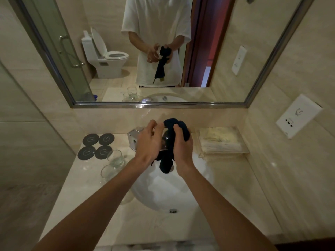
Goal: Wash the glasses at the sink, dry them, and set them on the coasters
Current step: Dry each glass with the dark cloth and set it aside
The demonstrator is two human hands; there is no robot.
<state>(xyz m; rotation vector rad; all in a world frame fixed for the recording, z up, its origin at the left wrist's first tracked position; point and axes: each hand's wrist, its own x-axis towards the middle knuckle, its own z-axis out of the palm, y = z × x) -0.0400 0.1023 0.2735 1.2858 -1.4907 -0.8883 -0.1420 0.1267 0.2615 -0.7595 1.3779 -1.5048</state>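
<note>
You see a navy-black cloth (170, 140) at frame centre | four dark grey round coasters (96, 146) with a pale ring-and-stroke mark, left of centre | clear colourless glasses (115, 158) just below them | white sink (163, 187) | cream marbled countertop (76, 187) | beige veined wall tiles (290, 169) | white socket plate (299, 115) at right.

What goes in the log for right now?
step: drying | left hand: holds glass | right hand: grips dark cloth | coasters: bare

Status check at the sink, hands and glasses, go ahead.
Left hand holds a glass over the sink; right hand works dark cloth into it. Four coasters bare. Two glasses wait beside them.
</note>
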